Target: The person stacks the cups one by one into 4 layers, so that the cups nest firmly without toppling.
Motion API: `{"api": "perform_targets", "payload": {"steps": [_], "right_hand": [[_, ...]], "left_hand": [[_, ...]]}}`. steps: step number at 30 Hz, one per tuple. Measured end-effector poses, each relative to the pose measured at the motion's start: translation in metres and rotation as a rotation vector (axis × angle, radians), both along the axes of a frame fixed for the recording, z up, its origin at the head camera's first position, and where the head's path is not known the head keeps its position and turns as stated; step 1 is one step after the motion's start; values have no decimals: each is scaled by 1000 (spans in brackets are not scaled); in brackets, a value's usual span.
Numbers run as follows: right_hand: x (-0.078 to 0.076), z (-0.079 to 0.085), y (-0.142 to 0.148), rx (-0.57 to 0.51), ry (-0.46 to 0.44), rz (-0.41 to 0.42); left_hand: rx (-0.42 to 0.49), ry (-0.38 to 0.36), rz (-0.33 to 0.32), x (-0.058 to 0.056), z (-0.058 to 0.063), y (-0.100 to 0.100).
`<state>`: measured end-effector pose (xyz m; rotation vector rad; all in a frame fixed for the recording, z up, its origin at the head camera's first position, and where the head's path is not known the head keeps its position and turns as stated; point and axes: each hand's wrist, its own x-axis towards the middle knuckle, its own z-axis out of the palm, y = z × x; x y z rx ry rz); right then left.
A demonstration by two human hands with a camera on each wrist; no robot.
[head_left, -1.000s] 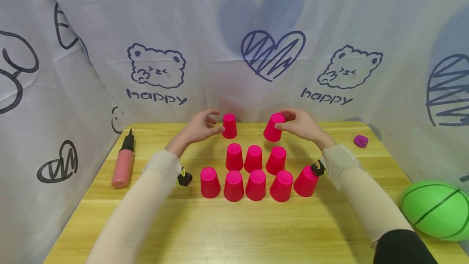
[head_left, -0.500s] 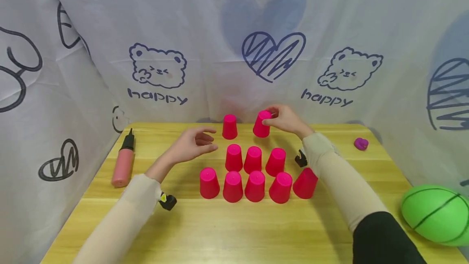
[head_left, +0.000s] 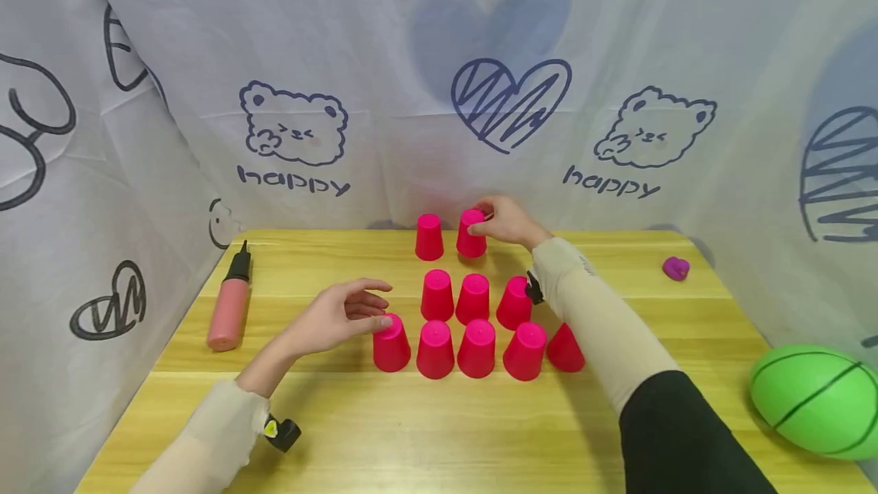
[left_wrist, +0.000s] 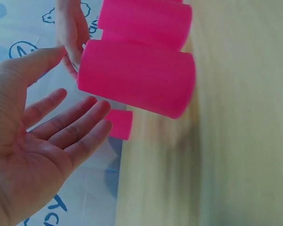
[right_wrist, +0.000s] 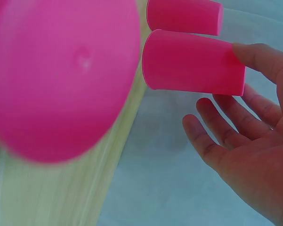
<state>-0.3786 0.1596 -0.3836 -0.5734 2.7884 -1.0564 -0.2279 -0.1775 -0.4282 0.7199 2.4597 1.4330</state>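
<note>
Upside-down pink cups stand in three rows on the wooden table. At the back, my right hand pinches a pink cup near its narrow end, thumb in front and fingers behind. Just left of it stands another back-row cup. My left hand is at the leftmost front cup, fingers spread and relaxed, thumb overlapping its top. The left wrist view shows the open palm beside that cup. In the right wrist view, the pinched cup lies beyond a blurred near cup.
Three cups form the middle row, with a middle cup at its centre. A pink pump with a black nozzle lies left. A purple object and a green ball are at the right. White printed cloth hangs behind.
My right hand has carried its cup leftward, close to the other back-row cup. My left hand has left that back cup and come forward to the front row's left end.
</note>
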Motion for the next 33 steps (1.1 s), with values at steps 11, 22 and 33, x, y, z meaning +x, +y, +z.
{"api": "perform_targets", "payload": {"steps": [11,22,33], "right_hand": [[-10,-17,-10,36,-40,-47],[-15,-24,-16,45,-48,-48],[-17,-30,-18,40,-16,-49]], "left_hand": [[-18,0,-58,15,-13,-8],[-36,-11,-55,21,-18,-9],[-34,-27,-37,23,-18,-7]]}}
